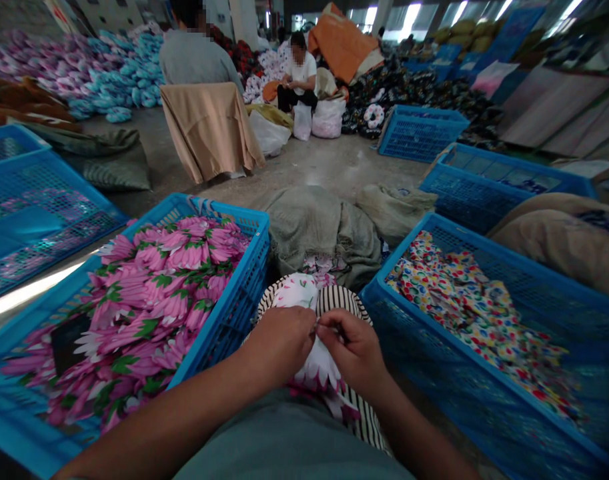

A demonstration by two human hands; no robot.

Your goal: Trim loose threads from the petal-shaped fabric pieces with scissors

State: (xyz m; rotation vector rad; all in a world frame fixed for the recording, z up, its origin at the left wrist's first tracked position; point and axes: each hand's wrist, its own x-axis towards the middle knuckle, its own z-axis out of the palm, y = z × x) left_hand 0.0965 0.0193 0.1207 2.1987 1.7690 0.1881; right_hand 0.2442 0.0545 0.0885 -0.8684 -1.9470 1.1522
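Over my lap, on striped black-and-cream cloth (pixel 341 300), lies a white fabric piece (pixel 294 291) with pink and green print and a petal-shaped pink edge. My left hand (pixel 287 339) is closed on this fabric, its knuckles turned up. Close beside it, my right hand (pixel 351 347) pinches with thumb and forefinger at the same piece. The fingertips of both hands nearly meet, and whatever tiny part sits between them is too small to make out. Below the hands the petal edge (pixel 321 373) hangs toward my body.
At left stands a blue crate (pixel 224 212) heaped with pink petal-shaped pieces (pixel 169 267). A blue crate (pixel 434 333) at right holds colourful dotted fabric pieces (pixel 469 300). Ahead lies a grey-green sack (pixel 319 217). Two people sit farther off, one by a jacket-draped chair (pixel 207 127).
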